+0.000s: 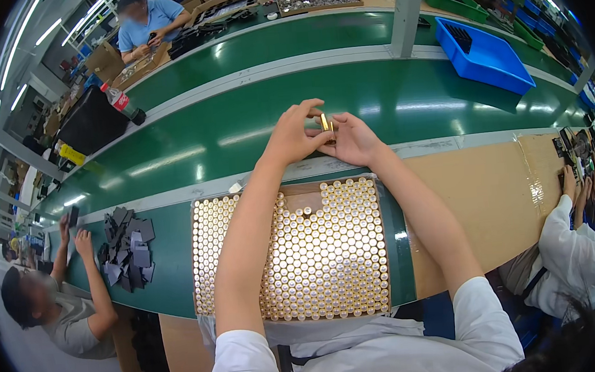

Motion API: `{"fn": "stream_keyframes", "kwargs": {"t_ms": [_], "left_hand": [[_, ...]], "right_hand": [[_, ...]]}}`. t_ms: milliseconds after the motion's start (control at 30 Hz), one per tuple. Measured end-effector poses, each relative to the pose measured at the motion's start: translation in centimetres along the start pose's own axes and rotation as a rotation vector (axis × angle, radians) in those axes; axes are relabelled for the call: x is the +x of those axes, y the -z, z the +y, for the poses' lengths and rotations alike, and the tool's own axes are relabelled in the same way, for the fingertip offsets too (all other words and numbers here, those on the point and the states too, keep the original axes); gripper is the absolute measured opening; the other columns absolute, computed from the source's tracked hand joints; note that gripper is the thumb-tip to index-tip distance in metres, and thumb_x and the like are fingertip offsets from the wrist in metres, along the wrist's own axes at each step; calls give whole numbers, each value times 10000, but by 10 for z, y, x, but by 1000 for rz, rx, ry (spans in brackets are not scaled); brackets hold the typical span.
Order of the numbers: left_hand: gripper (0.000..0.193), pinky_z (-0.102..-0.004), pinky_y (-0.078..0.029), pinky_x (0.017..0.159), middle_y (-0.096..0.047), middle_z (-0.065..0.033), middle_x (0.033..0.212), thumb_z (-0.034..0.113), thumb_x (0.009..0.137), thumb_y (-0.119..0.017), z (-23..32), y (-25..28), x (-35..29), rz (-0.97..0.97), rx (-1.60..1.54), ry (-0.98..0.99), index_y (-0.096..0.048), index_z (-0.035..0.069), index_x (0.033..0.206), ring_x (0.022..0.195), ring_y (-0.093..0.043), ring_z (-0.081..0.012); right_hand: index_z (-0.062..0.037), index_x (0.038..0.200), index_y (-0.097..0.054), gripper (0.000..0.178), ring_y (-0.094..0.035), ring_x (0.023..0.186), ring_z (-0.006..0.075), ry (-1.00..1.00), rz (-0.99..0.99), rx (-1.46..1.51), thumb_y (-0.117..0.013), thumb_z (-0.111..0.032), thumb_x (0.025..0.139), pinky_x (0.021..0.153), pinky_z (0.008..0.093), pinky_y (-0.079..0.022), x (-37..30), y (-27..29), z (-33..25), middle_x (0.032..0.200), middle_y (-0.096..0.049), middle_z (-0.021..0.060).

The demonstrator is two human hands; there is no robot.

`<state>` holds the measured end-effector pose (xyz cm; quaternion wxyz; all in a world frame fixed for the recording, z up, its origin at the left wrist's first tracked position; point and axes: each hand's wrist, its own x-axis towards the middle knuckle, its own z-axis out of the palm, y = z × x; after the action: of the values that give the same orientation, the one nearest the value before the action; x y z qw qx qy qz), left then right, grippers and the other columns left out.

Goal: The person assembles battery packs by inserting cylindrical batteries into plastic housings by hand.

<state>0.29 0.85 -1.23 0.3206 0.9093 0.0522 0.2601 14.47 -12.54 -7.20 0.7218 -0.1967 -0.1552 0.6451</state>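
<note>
My two hands meet over the green belt, beyond a shallow box [201, 291] packed with rows of small round cylinders [331, 253], pale-topped with gold rims. Between my fingers stand a few shiny gold cylinders [325, 122], upright or nearly so; their exact number is unclear. My left hand [290, 136] grips them with the thumb across the front and a finger arched above. My right hand [357, 141] closes on them from the other side, its fingertips partly hidden. A gap at the box's far edge bares brown cardboard [302, 198]. My left forearm covers some rows.
A green conveyor belt [237, 131] crosses ahead, with a blue tray [487, 59] at right and a bottle [122, 103] at left. Dark flat pieces [129, 248] lie heaped left of the box. Cardboard [473, 193] covers the right side. Co-workers sit on both sides and opposite.
</note>
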Motion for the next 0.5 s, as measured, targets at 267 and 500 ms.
{"fn": "stream_keyframes", "kwargs": {"t_ms": [267,500], "left_hand": [[705,-364,-527,930,-748,-62,1142,141,724,-871,-3,-8,1,-108,120,-69,-598,98,1372,1039,-643,-249],[704,-352,-514,940,-741,-45,1151,150,727,-865,-9,-3,-2,-86,48,2,-594,105,1375,1044,-624,-249]], "right_hand": [[24,1416,-514,493,-652,1175,357,-28,-168,110,-422,-269,1030,1078,463,-485,3,21,-1,1295,-638,295],[5,1439,-498,507,-635,1207,343,5,-17,-10,-433,-284,1028,1078,447,-475,-1,2,-5,1367,-605,314]]}}
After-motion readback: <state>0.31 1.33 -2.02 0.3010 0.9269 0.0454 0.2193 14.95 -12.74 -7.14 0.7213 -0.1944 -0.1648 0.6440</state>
